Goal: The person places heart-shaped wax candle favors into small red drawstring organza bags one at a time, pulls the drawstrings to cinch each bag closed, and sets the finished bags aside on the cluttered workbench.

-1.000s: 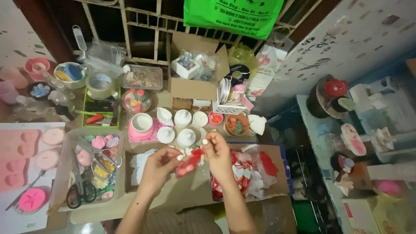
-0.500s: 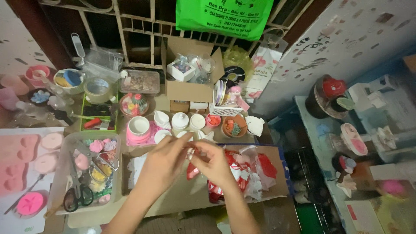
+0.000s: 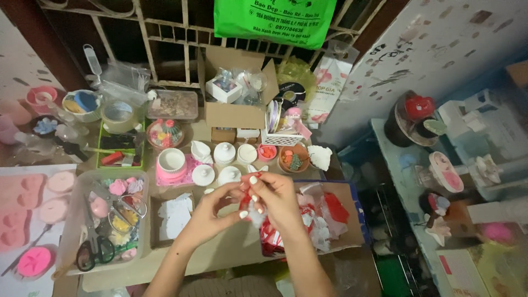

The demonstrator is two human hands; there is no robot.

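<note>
Both hands meet over the middle of a cluttered cardboard work surface. My left hand [image 3: 212,212] and my right hand [image 3: 275,198] pinch a small red and white piece [image 3: 248,202] between their fingertips. Its exact shape is hidden by my fingers. Just right of my hands lies a shallow cardboard box [image 3: 352,220] with a heap of red and white scraps [image 3: 319,217]. Small white lidded pots [image 3: 217,165] stand just beyond my hands.
A clear tray [image 3: 74,220] with scissors [image 3: 91,250] and pastel bits sits at left, beside pink moulds [image 3: 25,206]. A tape roll [image 3: 118,113], a pink cup [image 3: 171,162], an open carton [image 3: 236,113] and a green bag [image 3: 272,22] stand behind. Shelves with ornaments are on the right.
My hands came together, then shifted slightly right and nearer me, turning the red and white piece between the fingertips. The view drifted a little.
</note>
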